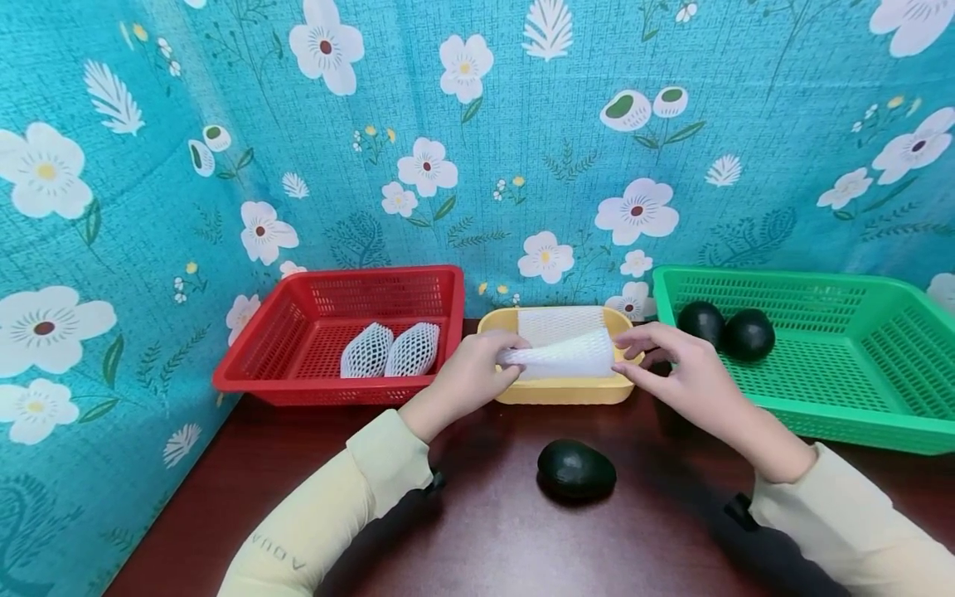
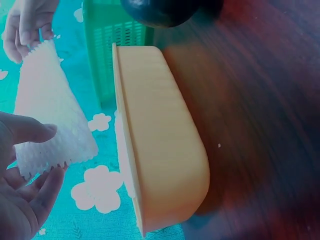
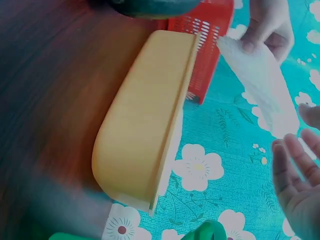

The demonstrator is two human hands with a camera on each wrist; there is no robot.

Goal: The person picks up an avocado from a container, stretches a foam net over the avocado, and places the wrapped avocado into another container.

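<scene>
A white foam net sleeve (image 1: pixel 573 355) is stretched sideways above a yellow tub (image 1: pixel 567 392). My left hand (image 1: pixel 477 365) pinches its gathered left end between thumb and fingers. At the sleeve's wide right end is my right hand (image 1: pixel 686 369), its fingertips right at the edge; in the right wrist view the fingers of this hand (image 3: pixel 300 185) are spread and relaxed. More white foam netting (image 1: pixel 559 322) lies in the tub. Nearer to me, a dark green avocado (image 1: pixel 576 471) rests on the table between my forearms.
On the left, a red basket (image 1: pixel 336 386) contains two avocados in white netting (image 1: pixel 390 352). The green basket (image 1: pixel 843 421) on the right holds two bare dark avocados (image 1: pixel 748 336). Behind everything hangs a blue floral cloth (image 1: pixel 507 116). The tabletop (image 1: pixel 477 539) is dark brown.
</scene>
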